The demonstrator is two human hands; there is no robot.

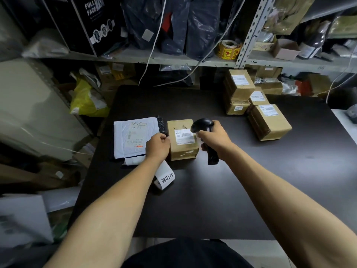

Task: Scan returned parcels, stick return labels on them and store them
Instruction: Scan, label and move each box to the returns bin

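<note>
A small cardboard parcel [182,140] with a white shipping label on top sits mid-table. My right hand [214,137] grips a black handheld scanner [204,132], its head just above the parcel's label. My left hand [157,146] is at the parcel's left side, fingers curled, and a strip of white return labels [165,175] with printed characters trails from under it toward me. A white mailer bag [133,136] with a label lies left of the parcel, on top of a black bag [161,123].
Several more cardboard parcels [269,120] stand stacked at the back right of the dark table [212,200]. Shelves behind hold dark bags, boxes and a roll of yellow stickers [229,49]. A yellow bag [87,99] lies left of the table.
</note>
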